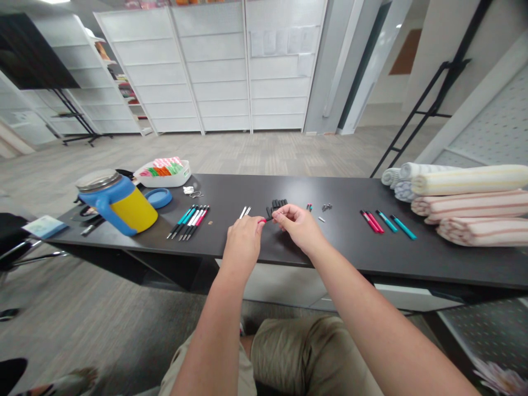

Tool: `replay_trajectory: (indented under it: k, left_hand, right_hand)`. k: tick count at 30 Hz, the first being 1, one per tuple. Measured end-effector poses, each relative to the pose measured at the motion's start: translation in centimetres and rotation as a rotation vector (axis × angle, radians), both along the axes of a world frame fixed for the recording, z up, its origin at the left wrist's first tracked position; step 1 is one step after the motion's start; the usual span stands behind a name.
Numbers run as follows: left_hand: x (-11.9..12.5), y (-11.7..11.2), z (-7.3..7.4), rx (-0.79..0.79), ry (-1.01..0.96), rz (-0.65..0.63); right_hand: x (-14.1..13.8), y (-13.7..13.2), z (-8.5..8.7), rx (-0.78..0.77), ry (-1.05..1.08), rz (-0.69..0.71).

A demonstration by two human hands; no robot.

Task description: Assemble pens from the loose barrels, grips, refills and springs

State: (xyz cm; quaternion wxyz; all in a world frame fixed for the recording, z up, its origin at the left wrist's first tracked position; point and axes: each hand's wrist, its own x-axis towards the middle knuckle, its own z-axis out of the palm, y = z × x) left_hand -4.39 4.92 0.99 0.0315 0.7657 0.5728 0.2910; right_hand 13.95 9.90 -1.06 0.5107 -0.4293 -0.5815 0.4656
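My left hand [242,241] is closed around a pen part, whose red end [262,220] shows at the fingertips. My right hand [297,224] pinches a small black pen grip [269,216] against that end; the exact fit is hidden by fingers. Just behind the hands lie several black pen grips [280,203]. Thin silvery refills [245,210] rest beyond my left hand. To the right of my right hand are small coloured pieces [309,207], a short white piece [322,219] and small metal tips [327,207].
Whole pens [190,221] lie in a row at left, near a blue-yellow mug [119,201], a blue lid [159,197] and a white basket [181,179]. Red barrels [372,221] and teal barrels [403,226] lie at right, before rolled towels [474,206]. The dark tabletop [346,247] has its edge close to me.
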Motion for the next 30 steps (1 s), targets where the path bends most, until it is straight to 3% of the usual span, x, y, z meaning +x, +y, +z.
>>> replay_trajectory:
  k: [6,13,22,30]
  left_hand:
    - [-0.28,-0.32,0.39,0.027,-0.013,0.005]
    - [-0.11,-0.04,-0.4,0.04,-0.105,-0.023]
    - [-0.66,0.01,-0.02,0.081,-0.02,-0.055]
    - [-0.8,-0.29,0.03,0.094,-0.027,-0.065]
  right_hand:
    - [-0.09,-0.22,-0.09,0.054,-0.11,0.006]
    - [-0.19,-0.29,-0.33,0.13,-0.236,-0.004]
    - [-0.19,-0.51,-0.05,0.19,-0.392,-0.05]
    - [-0.33,-0.66,0.31,0.249,-0.503,0.024]
